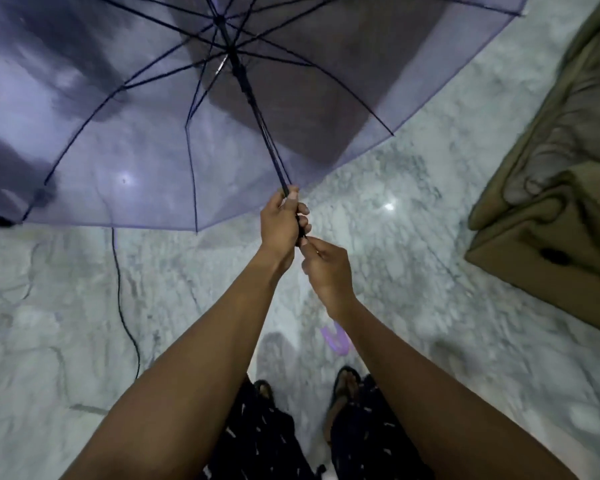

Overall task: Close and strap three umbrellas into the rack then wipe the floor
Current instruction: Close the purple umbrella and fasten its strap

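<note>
An open umbrella (pixel 153 133) with a see-through purple canopy and dark ribs fills the upper left of the head view, tipped away from me. Its dark shaft (pixel 257 112) runs down to my hands. My left hand (pixel 281 223) is wrapped around the lower shaft, thumb on top. My right hand (pixel 326 268) sits just below it, fingertips pinched on the shaft's lower end. A purple curved handle (pixel 336 341) shows below my right wrist; I cannot tell whether it belongs to this umbrella. No rack is in view.
The floor (pixel 430 220) is pale grey marble. An olive-brown covered piece of furniture (pixel 551 216) stands at the right. A thin black cable (pixel 122 306) trails over the floor on the left. My sandalled feet (pixel 343 382) are at the bottom.
</note>
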A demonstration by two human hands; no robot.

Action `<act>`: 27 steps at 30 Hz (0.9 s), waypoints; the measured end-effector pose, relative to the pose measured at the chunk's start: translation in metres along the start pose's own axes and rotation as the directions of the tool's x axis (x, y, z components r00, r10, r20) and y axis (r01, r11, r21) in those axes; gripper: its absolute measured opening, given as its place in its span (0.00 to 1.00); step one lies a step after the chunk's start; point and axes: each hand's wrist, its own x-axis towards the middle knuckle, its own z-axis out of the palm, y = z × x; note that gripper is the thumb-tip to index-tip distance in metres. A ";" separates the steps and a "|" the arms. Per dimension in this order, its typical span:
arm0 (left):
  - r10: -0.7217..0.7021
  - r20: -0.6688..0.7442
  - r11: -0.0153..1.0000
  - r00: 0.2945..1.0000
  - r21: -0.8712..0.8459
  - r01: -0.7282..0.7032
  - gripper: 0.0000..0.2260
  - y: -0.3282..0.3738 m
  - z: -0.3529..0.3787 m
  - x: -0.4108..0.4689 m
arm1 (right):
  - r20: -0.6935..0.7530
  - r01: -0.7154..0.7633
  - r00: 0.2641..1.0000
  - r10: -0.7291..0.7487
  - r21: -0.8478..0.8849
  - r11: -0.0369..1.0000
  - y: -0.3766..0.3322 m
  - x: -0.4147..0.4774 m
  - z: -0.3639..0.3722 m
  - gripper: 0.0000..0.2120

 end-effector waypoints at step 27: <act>0.078 0.996 0.374 -0.036 -0.063 -0.925 0.14 0.144 0.034 -0.293 | -0.899 0.644 0.307 0.312 0.438 0.627 -0.158 -0.382 -0.130 0.13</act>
